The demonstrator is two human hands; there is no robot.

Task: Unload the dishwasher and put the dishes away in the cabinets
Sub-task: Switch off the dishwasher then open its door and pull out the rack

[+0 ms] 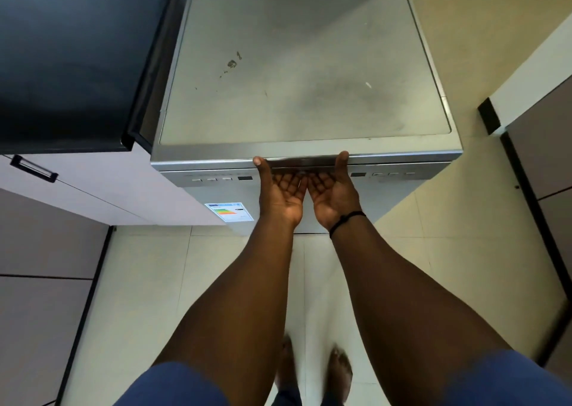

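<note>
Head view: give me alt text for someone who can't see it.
Both hands, left hand and right hand, palms up, hook their fingers under the recessed door handle of a closed silver stainless-steel dishwasher. A black countertop lies to its left, cream floor tiles below.

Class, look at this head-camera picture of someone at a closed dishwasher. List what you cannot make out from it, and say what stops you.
- Dishes inside the dishwasher: hidden in the head view by its closed door.
- Fingertips of the left hand and right hand: tucked into the door handle recess.
- Button markings on the control panel: too small.
- Print on the energy label: too small, blurred.
- Black countertop: cut off by the left edge.
</note>
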